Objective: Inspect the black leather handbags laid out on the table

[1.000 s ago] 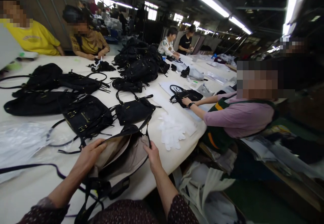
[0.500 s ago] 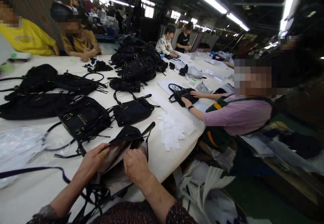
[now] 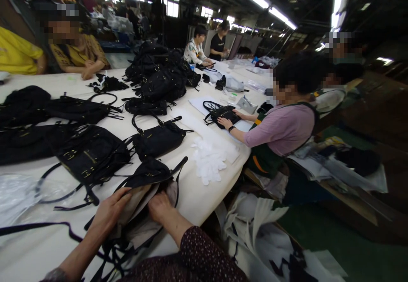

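A black handbag [image 3: 149, 175] with a beige lining lies open on the white table [image 3: 204, 197] right in front of me. My left hand [image 3: 110, 212] grips the left edge of the opening and holds the lining apart. My right hand [image 3: 159, 207] reaches into the bag, its fingers tucked inside against the lining, so I cannot see what they touch. The bag's black straps [image 3: 108, 252] trail toward me over the table edge.
Several black handbags [image 3: 91, 154] lie across the table, with a pile [image 3: 159, 75] at the middle. White gloves [image 3: 208, 163] lie to the right. A person in a pink shirt [image 3: 280, 129] handles a bag [image 3: 221, 114]. Other people sit along the far side.
My right hand has left the right rim of the bag and gone inside the opening. The left hand stays on the left edge. My view has shifted to the right.
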The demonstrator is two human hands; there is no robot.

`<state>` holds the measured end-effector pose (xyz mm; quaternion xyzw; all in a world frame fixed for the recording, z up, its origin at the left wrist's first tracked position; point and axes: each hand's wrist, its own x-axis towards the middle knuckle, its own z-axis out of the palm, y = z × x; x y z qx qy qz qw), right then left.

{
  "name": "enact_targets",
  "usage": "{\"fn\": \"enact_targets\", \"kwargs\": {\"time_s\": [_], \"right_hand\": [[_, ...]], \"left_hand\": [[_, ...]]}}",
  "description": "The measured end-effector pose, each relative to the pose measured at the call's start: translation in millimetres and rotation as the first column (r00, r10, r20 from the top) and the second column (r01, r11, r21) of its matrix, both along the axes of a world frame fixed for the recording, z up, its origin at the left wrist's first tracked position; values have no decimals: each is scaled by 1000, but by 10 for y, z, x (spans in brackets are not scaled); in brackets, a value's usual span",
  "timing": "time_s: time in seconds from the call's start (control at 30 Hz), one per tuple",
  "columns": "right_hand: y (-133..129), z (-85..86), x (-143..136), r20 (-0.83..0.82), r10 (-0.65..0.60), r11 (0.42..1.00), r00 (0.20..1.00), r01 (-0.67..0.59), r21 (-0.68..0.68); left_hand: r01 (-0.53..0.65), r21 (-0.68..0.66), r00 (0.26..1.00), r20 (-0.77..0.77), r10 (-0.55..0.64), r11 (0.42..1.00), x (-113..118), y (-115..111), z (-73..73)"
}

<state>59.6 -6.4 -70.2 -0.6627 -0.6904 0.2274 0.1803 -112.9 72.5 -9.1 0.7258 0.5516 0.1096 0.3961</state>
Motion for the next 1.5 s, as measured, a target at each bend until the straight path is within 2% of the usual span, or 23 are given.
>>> {"fn": "enact_targets", "kwargs": {"time_s": [0.1,0.23,0.33,0.47,0.6,0.73,0.87,0.97,1.07,1.13,1.2,1.3,1.37,1.5], "right_hand": [[-221,104,141,75,130,991,989,-127,-37],[-559,314,459,92,291,955,952,-295,41],[-750,394,656,59,317,946,947,-320,49],[-862,395,756,28,345,939,938,-344,-18],[-810,450,792,-50,293,956,955,-294,-6],[-683,482,861,-191,153,988,970,-150,31],[-630,316,925,-149,125,992,981,-127,-5],[-666,160,952,-227,67,997,972,-75,-25],[-696,85,945,-282,-36,999,959,29,-32],[-646,67,925,-194,-4,1000,981,0,-21],[-510,57,880,-48,155,988,987,-156,-20],[-273,108,730,154,407,913,900,-396,-95],[-184,189,601,255,474,880,843,-449,-152],[-100,270,414,381,522,853,763,-473,-221]], "left_hand": [[27,27,997,-80,-24,999,-1,-6,-14],[12,30,986,-168,-7,999,2,-36,-51],[28,4,982,-187,-27,1000,5,-91,-107],[53,-26,979,-198,-57,998,25,-139,-145],[29,-1,977,-211,-28,1000,55,-130,-83],[-15,-8,979,-205,13,1000,96,-124,-43],[-10,-53,963,-269,-4,999,192,-108,-154],[-14,-112,937,-350,-27,994,285,-114,-243],[-7,-126,936,-351,-38,992,351,-197,-212],[12,-86,945,-324,-39,996,385,-253,-149],[-23,-59,949,-316,3,998,408,-249,-103],[-65,-32,947,-316,52,997,392,-192,-69],[-81,-28,947,-315,68,996,366,-195,-51],[-81,-44,952,-301,64,996,335,-222,-93]]}}
